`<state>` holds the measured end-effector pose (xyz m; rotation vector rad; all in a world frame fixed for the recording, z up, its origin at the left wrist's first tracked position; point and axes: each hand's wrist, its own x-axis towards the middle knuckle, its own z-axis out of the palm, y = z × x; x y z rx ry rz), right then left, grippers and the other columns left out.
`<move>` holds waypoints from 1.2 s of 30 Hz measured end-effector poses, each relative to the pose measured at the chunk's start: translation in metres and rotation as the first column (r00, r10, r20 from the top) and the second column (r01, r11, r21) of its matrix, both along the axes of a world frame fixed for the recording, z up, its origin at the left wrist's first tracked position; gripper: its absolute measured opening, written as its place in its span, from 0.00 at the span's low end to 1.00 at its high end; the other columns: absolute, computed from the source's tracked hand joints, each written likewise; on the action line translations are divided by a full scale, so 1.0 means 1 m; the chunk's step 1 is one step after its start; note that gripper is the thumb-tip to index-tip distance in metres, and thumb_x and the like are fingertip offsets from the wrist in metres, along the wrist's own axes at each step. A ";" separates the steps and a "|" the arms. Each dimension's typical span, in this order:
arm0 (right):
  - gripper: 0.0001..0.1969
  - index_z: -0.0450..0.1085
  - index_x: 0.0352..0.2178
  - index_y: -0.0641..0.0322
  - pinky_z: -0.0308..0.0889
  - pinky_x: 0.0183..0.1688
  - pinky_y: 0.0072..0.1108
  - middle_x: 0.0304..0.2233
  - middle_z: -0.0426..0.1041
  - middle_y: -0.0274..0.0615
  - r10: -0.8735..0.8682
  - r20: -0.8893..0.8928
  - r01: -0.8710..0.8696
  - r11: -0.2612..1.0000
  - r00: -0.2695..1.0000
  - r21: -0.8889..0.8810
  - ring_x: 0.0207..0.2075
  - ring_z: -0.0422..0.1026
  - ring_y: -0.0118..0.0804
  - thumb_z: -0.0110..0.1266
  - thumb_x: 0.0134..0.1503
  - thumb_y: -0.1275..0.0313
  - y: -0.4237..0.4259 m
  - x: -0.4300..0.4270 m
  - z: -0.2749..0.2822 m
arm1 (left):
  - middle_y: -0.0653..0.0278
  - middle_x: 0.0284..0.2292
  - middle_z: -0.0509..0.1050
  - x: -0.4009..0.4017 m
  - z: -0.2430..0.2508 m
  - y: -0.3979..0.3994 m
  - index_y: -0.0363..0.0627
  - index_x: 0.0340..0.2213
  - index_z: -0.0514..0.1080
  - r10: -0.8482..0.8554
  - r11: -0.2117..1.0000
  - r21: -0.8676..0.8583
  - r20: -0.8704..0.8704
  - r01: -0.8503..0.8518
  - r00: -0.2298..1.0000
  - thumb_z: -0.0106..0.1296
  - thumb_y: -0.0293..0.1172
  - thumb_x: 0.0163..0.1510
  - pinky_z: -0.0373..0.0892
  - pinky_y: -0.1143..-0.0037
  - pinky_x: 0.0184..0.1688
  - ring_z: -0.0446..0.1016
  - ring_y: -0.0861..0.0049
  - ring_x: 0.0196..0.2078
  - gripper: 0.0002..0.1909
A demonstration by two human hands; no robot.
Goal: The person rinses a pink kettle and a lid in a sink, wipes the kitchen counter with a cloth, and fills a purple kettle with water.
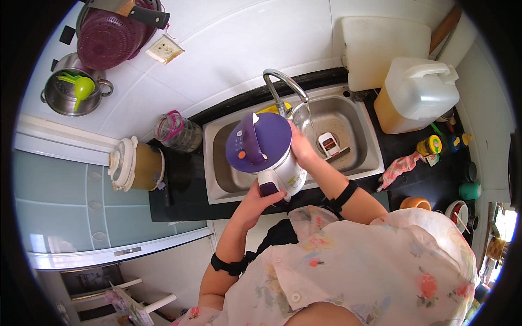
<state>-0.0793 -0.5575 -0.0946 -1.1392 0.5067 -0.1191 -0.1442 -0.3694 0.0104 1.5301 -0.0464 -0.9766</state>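
A soymilk maker with a purple lid and a white body is between my hands, above the left basin of a steel double sink. Its side handle is in the grip of my left hand. My right hand lies against the right side of the white body, its fingertips partly hidden behind it. From the chrome faucet, a thin stream of water runs into the right basin. At that basin's bottom lies a small white and red tool with a dark strip.
A large plastic jug and a white cutting board stand right of the sink. Left of it are a glass jar and a lidded container. A pink cloth lies on the black counter. A cleaver and pot hang at upper left.
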 end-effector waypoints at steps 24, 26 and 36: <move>0.18 0.63 0.46 0.69 0.65 0.44 0.24 0.40 0.69 0.47 -0.311 -0.137 0.328 0.936 0.940 0.129 0.40 0.68 0.37 0.40 0.59 0.67 -0.079 0.054 -0.066 | 0.62 0.37 0.73 0.000 -0.003 -0.001 0.38 0.44 0.65 -0.019 1.000 0.008 0.020 0.019 1.000 0.55 0.31 0.47 0.61 0.76 0.48 0.69 0.78 0.42 0.22; 0.20 0.62 0.48 0.69 0.61 0.48 0.25 0.44 0.67 0.48 -0.332 -0.029 0.329 0.940 0.943 -0.088 0.45 0.66 0.38 0.40 0.59 0.65 -0.042 0.038 -0.058 | 0.62 0.37 0.73 0.001 -0.006 0.002 0.37 0.44 0.65 0.013 1.000 0.008 0.033 -0.014 0.999 0.55 0.30 0.48 0.61 0.76 0.48 0.69 0.78 0.43 0.21; 0.36 0.65 0.48 0.67 0.57 0.51 0.24 0.45 0.69 0.48 0.322 -0.121 -0.308 0.944 0.939 0.121 0.47 0.66 0.38 0.27 0.59 0.44 -0.008 -0.004 -0.032 | 0.63 0.38 0.72 0.001 0.000 0.002 0.39 0.45 0.64 -0.012 1.000 -0.007 0.001 0.012 1.000 0.54 0.29 0.48 0.60 0.76 0.49 0.68 0.78 0.43 0.22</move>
